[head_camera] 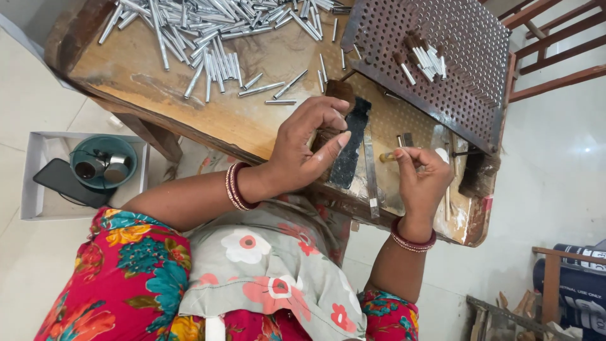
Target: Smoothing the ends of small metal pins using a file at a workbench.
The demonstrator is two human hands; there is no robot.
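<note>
Over the bench (189, 107) — left fingers (328, 120) grip bristles (323, 136), right fingers (413, 158) pinch tube (388, 156).

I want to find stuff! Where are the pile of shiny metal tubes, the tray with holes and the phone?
metal tubes (208, 25): head view, middle of the pile.
tray with holes (467, 82): head view, bare part of its plate.
phone (63, 182): head view, middle of its dark screen.

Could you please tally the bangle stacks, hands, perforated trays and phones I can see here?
Hands: 2, left hand and right hand
Bangle stacks: 2, one on the left wrist, one on the right wrist
Perforated tray: 1
Phone: 1
Total: 6
</note>
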